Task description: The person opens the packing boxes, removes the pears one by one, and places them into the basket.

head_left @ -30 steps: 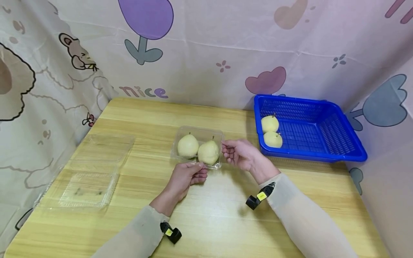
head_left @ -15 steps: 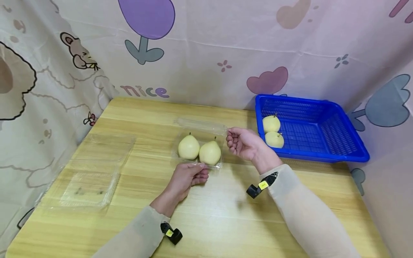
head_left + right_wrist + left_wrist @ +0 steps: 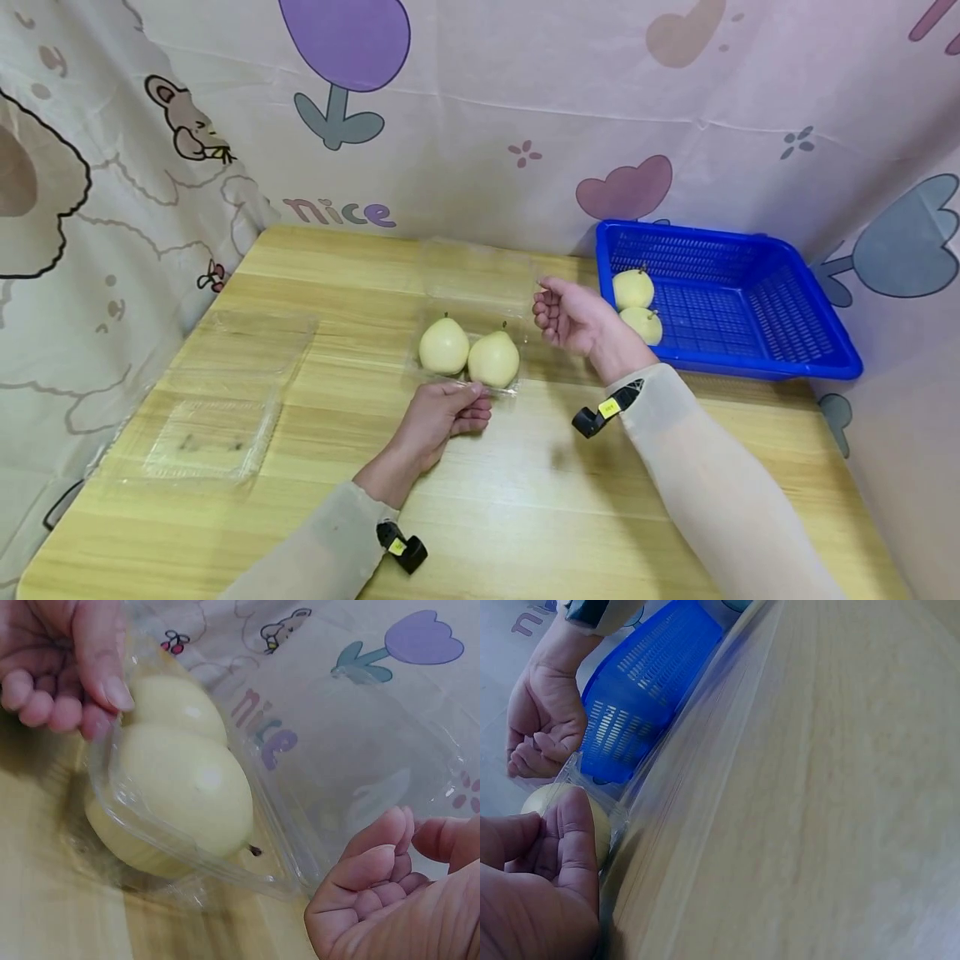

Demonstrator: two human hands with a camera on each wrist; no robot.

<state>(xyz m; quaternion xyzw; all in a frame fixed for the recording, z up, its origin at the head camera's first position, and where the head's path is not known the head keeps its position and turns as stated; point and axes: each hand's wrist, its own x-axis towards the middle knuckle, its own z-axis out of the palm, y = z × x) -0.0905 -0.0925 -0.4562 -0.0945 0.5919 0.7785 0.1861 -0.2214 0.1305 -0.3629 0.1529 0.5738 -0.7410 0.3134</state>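
Note:
A clear plastic clamshell box [image 3: 513, 387] sits mid-table with two pale yellow pears [image 3: 493, 360] side by side in its base. My left hand [image 3: 435, 421] pinches the front rim between thumb and fingers. The transparent lid [image 3: 480, 271] stands lifted away from the pears toward the back. At its right corner, my right hand [image 3: 573, 321] pinches the edge, thumb against forefinger, the other fingers curled. The right wrist view shows the lid [image 3: 360, 742] raised behind those fingers and a pear [image 3: 180, 795] below the base's rim. In the left wrist view, my left hand [image 3: 540, 885] partly hides a pear.
A blue plastic basket [image 3: 738, 362] stands at the back right, with two more pears [image 3: 633, 289] at its left end. On the left of the wooden table [image 3: 480, 517] lies another clear clamshell box [image 3: 202, 442], opened flat. Patterned curtains [image 3: 465, 125] border the back and sides.
My right hand has moved up and back, swinging the lid from over the pears to a raised position behind them. My left hand stays at the front rim.

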